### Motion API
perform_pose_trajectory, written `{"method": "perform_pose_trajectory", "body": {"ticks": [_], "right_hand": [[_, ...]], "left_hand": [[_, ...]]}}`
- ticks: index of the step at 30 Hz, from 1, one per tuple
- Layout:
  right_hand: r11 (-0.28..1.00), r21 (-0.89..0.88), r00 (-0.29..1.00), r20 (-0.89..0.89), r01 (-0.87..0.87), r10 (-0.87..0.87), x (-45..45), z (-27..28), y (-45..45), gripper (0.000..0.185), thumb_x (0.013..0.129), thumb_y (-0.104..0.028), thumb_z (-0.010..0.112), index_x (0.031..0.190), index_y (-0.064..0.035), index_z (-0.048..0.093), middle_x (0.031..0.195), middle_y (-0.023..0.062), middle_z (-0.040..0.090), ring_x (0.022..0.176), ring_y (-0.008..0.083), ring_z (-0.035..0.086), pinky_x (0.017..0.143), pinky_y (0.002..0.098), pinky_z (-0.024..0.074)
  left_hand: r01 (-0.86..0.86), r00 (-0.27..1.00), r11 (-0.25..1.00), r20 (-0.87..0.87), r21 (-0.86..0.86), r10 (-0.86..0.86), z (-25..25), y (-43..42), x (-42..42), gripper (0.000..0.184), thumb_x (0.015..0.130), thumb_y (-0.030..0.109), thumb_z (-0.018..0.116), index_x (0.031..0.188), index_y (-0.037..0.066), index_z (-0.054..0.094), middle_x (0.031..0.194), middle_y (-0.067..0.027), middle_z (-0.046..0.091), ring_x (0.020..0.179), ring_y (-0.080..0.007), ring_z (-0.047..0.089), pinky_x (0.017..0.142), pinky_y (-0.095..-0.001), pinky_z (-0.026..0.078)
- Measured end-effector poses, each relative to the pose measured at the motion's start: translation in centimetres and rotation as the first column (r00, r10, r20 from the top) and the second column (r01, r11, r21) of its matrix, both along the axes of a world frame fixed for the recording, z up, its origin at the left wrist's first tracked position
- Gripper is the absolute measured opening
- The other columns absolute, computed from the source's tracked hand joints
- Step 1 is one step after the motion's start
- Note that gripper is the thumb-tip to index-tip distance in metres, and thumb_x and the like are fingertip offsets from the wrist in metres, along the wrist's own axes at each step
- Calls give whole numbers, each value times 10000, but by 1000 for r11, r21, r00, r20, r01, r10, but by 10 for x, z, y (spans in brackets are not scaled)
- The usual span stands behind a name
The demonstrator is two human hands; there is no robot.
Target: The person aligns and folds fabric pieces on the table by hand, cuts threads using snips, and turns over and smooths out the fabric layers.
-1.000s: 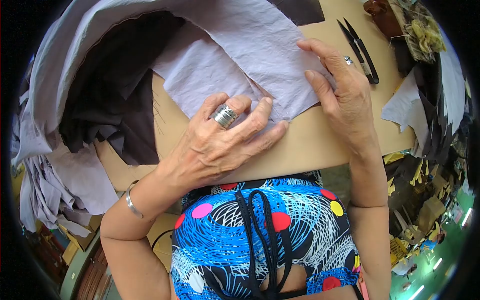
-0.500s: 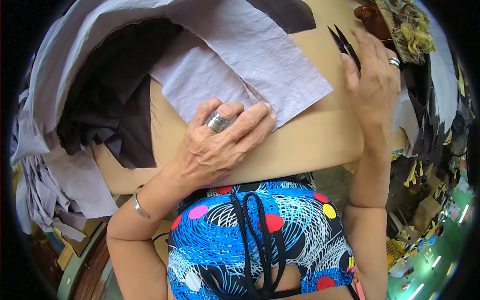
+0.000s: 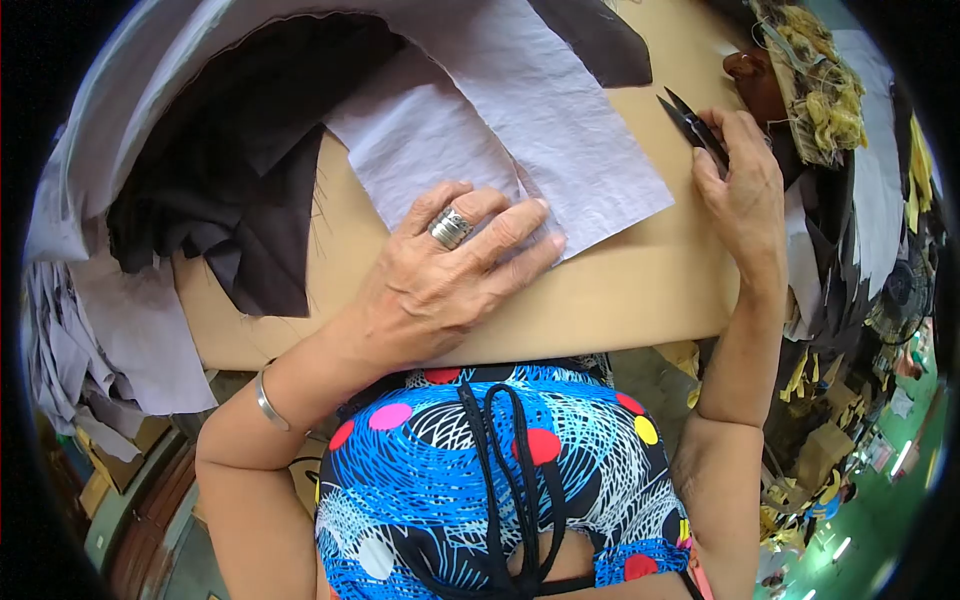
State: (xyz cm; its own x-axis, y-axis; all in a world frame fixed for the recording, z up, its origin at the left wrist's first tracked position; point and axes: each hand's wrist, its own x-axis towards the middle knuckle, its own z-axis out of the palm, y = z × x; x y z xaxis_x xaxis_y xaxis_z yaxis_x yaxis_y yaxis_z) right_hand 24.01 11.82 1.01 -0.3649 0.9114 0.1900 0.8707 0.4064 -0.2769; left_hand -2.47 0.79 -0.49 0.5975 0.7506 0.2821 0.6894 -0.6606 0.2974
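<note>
A pale lilac fabric piece (image 3: 590,130) lies across the tan work surface, one layer over another. My left hand (image 3: 460,265), with a wide silver ring, has its curled fingers pressed on the near edge of this cloth; its thumb is hidden beneath the hand. At the right, my right hand (image 3: 745,185) has its fingers closed around a pair of black thread snips (image 3: 690,120). The snips' blades stick out past the fingers, pointing away and left, slightly apart. Dark fabric (image 3: 250,180) lies bunched to the left of the lilac piece.
A tan padded surface (image 3: 640,290) spans the space in front of me. Another dark piece (image 3: 600,45) lies at the far side. A brown object (image 3: 755,82) and a tangle of yellow threads (image 3: 825,95) are at the far right. Lilac cloth (image 3: 140,340) hangs off the left edge.
My right hand's fingers have curled in around the snips from a more stretched pose. My left hand stays on the lilac fabric; the whole view has shifted slightly.
</note>
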Motion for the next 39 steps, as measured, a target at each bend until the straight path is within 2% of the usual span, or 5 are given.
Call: {"method": "perform_pose_trajectory", "body": {"ticks": [12,18,24,29,39], "right_hand": [[978,-208,995,-96,15,-35,5,14,-3,224,815,-29,586,1032,22,565,904,130,623,813,281,608,760,332,467],[831,-259,294,-948,-492,-121,-15,12,-27,146,874,-17,581,1015,-13,548,945,69,633,880,125,598,774,248,470],[763,-400,513,-852,-508,-105,-52,6,-55,217,850,80,559,1040,-15,518,943,149,639,865,194,625,788,319,518],[858,89,553,-730,-506,402,-64,-19,-51,285,710,15,727,957,-39,597,807,102,635,663,240,627,583,314,490],[854,-203,536,-838,-478,101,-49,-12,-69,240,740,27,708,939,-32,587,795,84,643,692,221,653,593,301,505]], "left_hand": [[-22,996,1000,83,21,20,-3,3,-1,448,710,47,551,1152,-15,598,1203,-107,539,1067,-259,542,900,-363,461],[6,990,999,143,-41,0,-3,10,-4,425,721,13,579,1145,-16,590,1194,-120,532,1071,-276,548,907,-360,456],[-4,986,999,165,-49,12,-5,11,-4,441,731,-8,589,1172,-17,566,1198,-124,522,1075,-288,547,907,-367,453],[-22,985,997,168,-68,33,-7,10,-3,435,725,-10,588,1160,-15,568,1200,-122,522,1075,-293,544,907,-371,457],[-21,989,997,143,-70,30,-5,9,-3,487,694,28,570,1178,83,586,1196,-108,528,1074,-298,542,888,-383,483]]}}
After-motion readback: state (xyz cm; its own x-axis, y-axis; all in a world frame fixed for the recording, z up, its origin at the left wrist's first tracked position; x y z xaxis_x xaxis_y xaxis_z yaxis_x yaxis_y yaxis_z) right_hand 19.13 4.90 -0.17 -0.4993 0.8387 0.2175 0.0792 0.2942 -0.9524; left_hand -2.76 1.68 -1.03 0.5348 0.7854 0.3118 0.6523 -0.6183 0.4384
